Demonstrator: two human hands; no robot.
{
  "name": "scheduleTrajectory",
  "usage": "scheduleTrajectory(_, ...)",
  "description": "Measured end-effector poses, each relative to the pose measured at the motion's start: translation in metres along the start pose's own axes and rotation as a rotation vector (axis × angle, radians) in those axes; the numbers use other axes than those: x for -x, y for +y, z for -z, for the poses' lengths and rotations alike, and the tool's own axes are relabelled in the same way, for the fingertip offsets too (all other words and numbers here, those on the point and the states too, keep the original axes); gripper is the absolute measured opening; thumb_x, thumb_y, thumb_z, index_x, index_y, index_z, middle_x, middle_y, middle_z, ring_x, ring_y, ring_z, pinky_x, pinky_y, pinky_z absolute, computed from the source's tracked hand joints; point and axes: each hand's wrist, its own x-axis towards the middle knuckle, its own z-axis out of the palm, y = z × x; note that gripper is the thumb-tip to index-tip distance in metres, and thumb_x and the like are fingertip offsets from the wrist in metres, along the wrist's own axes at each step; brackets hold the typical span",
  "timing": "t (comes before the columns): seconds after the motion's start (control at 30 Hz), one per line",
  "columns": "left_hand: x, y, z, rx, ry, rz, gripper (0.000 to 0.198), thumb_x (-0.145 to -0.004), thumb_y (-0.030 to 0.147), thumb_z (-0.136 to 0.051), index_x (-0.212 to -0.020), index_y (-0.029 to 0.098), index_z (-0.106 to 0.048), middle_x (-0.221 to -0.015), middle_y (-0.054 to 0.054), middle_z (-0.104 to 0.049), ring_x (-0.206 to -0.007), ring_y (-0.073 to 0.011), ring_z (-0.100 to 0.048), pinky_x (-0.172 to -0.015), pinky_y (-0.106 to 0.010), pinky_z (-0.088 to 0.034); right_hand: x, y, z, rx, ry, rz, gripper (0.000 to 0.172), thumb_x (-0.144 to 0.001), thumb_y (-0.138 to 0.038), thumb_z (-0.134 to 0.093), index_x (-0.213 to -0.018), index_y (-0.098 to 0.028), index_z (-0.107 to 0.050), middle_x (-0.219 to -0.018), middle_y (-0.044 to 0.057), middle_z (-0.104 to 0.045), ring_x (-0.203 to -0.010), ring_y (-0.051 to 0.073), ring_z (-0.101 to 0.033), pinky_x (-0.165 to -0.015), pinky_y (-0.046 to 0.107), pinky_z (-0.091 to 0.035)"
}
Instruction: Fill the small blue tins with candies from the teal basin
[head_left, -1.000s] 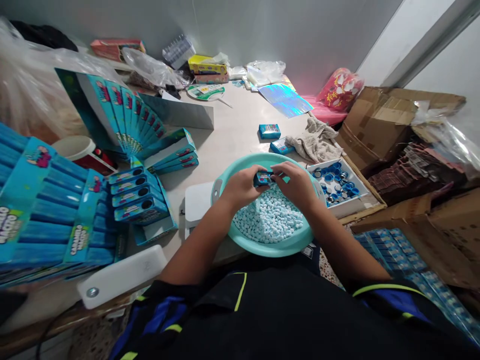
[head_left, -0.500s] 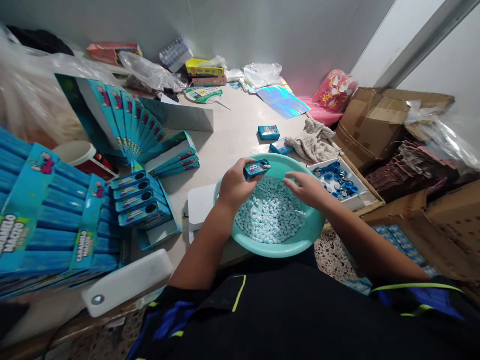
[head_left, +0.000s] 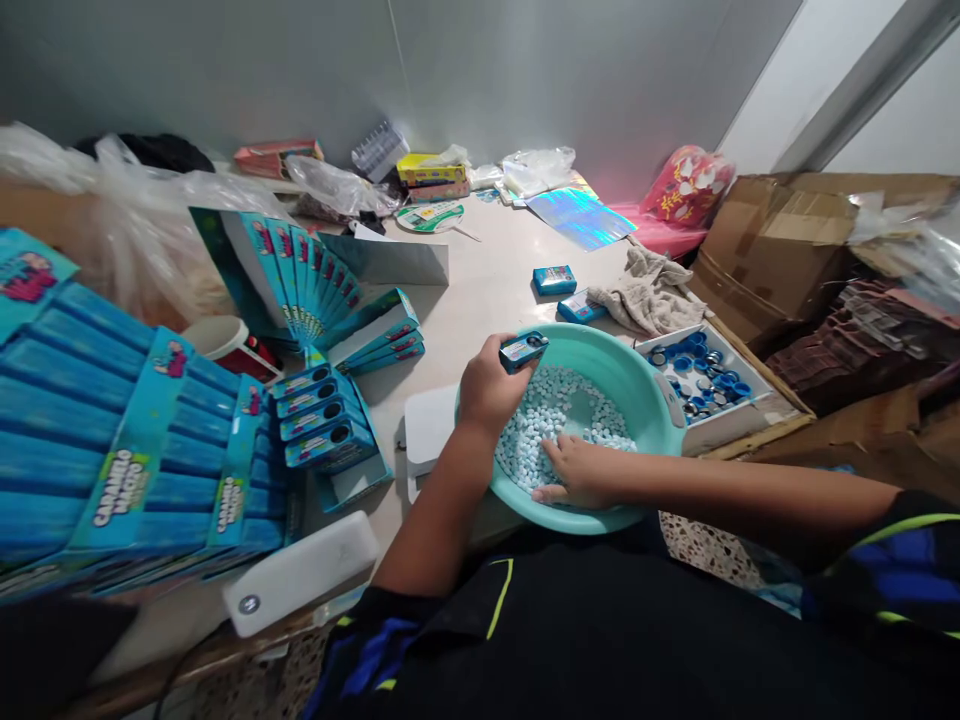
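My left hand (head_left: 489, 388) grips a small blue candy box (head_left: 524, 351) with a round dark opening on its upper face, held over the left rim of a turquoise basin (head_left: 652, 440). Inside the basin lies a heap of small pale-blue candies (head_left: 529, 420). My right hand (head_left: 581, 472) is down among those candies near the basin's front, its fingers spread and touching them. Whether any candies sit under the palm is hidden.
Blue display cartons (head_left: 127, 420) and boxes with round holes (head_left: 330, 420) fill the left. A white tray (head_left: 757, 385) of blue caps, a grey cloth (head_left: 649, 290) and two blue boxes (head_left: 553, 280) lie beyond the basin. Cardboard boxes (head_left: 780, 240) stand right.
My right hand has moved down and left from above the basin's right side into the candies. My left hand still holds the candy box. The view has shifted slightly.
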Motion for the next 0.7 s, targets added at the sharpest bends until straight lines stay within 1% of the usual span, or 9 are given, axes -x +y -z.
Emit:
scheduleTrajectory(0.07,0.001,0.002,0.000,-0.030,-0.018,0.001,0.044,-0.081,0.028,-0.084,-0.121,0.021,-0.069,-0.109,-0.011,-0.077,-0.101,-0.0325,-0.073,-0.086,-0.042,-0.056,-0.002,-0.001,-0.003,-0.052,0.002,0.012,0.083,-0.103,-0.068,-0.044,-0.154,-0.002,-0.043,-0.143,0.031,-0.055,-0.121,0.043,-0.064,-0.099,0.049,-0.052)
scheduleTrajectory(0.17,0.001,0.003,-0.002,-0.046,-0.052,-0.016,0.045,-0.081,0.030,-0.084,-0.122,0.021,-0.069,-0.108,-0.011,-0.077,-0.099,-0.0331,-0.074,-0.083,-0.042,-0.056,-0.006,0.001,-0.005,-0.088,0.004,0.022,0.064,-0.104,-0.060,-0.046,-0.139,-0.007,-0.054,-0.127,0.025,-0.066,-0.103,0.038,-0.071,-0.082,0.042,-0.054)
scheduleTrajectory(0.27,0.002,0.001,-0.002,-0.025,-0.078,-0.020,0.045,-0.080,0.029,-0.085,-0.122,0.021,-0.069,-0.106,-0.011,-0.077,-0.097,-0.0326,-0.074,-0.081,-0.042,-0.056,-0.008,0.002,-0.004,-0.104,-0.018,0.068,0.050,-0.104,-0.053,-0.052,-0.128,-0.010,-0.061,-0.108,0.020,-0.073,-0.093,0.034,-0.072,-0.070,0.035,-0.047)
scheduleTrajectory(0.37,0.004,-0.002,0.000,0.009,-0.110,-0.022,0.045,-0.079,0.028,-0.085,-0.120,0.021,-0.069,-0.106,-0.011,-0.077,-0.097,-0.0314,-0.074,-0.081,-0.041,-0.057,-0.007,0.002,0.000,-0.120,-0.022,0.080,0.037,-0.101,-0.044,-0.058,-0.119,-0.013,-0.067,-0.104,0.017,-0.075,-0.088,0.030,-0.071,-0.064,0.032,-0.040)
scheduleTrajectory(0.47,0.006,-0.002,0.002,0.005,-0.141,-0.042,0.043,-0.080,0.027,-0.084,-0.120,0.022,-0.069,-0.106,-0.009,-0.077,-0.096,-0.0302,-0.074,-0.081,-0.041,-0.057,-0.004,0.005,0.007,-0.224,-0.009,0.139,0.023,-0.096,-0.035,-0.063,-0.105,-0.016,-0.072,-0.094,0.010,-0.074,-0.077,0.021,-0.065,-0.061,0.028,-0.035)
scheduleTrajectory(0.53,0.005,-0.002,0.002,-0.012,-0.177,-0.039,0.044,-0.080,0.027,-0.083,-0.121,0.022,-0.069,-0.106,-0.008,-0.077,-0.095,-0.0298,-0.074,-0.080,-0.040,-0.056,-0.004,0.011,0.013,-0.374,0.041,0.201,0.017,-0.093,-0.034,-0.064,-0.091,-0.017,-0.069,-0.080,0.004,-0.068,-0.068,0.016,-0.056,-0.059,0.027,-0.032)
scheduleTrajectory(0.57,0.004,-0.002,0.002,-0.026,-0.200,-0.036,0.044,-0.080,0.026,-0.083,-0.121,0.022,-0.068,-0.105,-0.008,-0.077,-0.094,-0.0298,-0.074,-0.080,-0.040,-0.056,-0.004,0.016,0.016,-0.490,0.080,0.218,0.019,-0.092,-0.035,-0.064,-0.086,-0.017,-0.067,-0.073,0.002,-0.063,-0.064,0.014,-0.052,-0.057,0.026,-0.031)
scheduleTrajectory(0.63,0.002,-0.003,0.002,-0.059,-0.255,-0.050,0.043,-0.080,0.024,-0.082,-0.120,0.021,-0.068,-0.106,-0.008,-0.077,-0.095,-0.0294,-0.074,-0.080,-0.039,-0.056,-0.006,0.028,0.022,-0.797,0.182,0.209,0.025,-0.091,-0.042,-0.063,-0.084,-0.018,-0.062,-0.064,-0.002,-0.053,-0.056,0.012,-0.045,-0.053,0.025,-0.031)
scheduleTrajectory(0.7,0.001,-0.002,0.002,-0.082,-0.321,-0.106,0.040,-0.079,0.022,-0.081,-0.118,0.021,-0.069,-0.107,-0.007,-0.077,-0.095,-0.0283,-0.074,-0.080,-0.038,-0.056,-0.009,0.039,0.029,-1.123,0.346,0.200,0.031,-0.090,-0.050,-0.064,-0.088,-0.019,-0.060,-0.061,-0.004,-0.048,-0.050,0.011,-0.041,-0.047,0.025,-0.031)
